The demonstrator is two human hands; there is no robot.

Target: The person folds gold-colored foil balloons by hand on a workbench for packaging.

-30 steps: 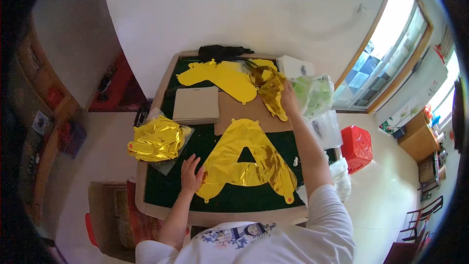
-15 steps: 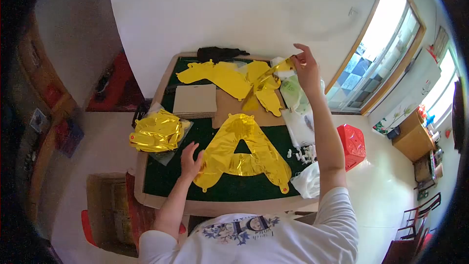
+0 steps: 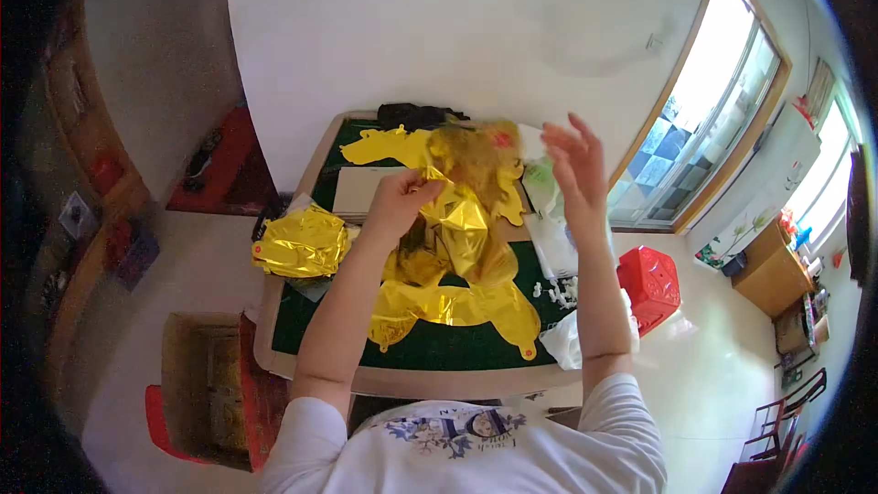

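Observation:
My left hand (image 3: 402, 199) pinches the edge of a gold foil balloon (image 3: 462, 220), which hangs in folds above the table and is partly blurred. To its right my right hand (image 3: 576, 160) is raised with fingers spread and nothing in it. Below, the gold letter A balloon (image 3: 448, 305) lies flat, its upper part hidden by the held foil. Another flat gold balloon (image 3: 384, 144) lies at the back of the table. On the left side sits a bundle of folded gold foil (image 3: 306, 242).
The table (image 3: 402, 380) has a green top and pale rim. Grey-beige boards (image 3: 358, 190) and a black cloth (image 3: 412, 115) lie on it. White plastic bags (image 3: 567, 340) are at its right, beside a red stool (image 3: 649, 285). An open cardboard box (image 3: 206, 384) stands at lower left.
My left hand has moved up from beside the letter A and taken hold of the foil. My right hand has let go and opened. The foil now spreads over the A's top.

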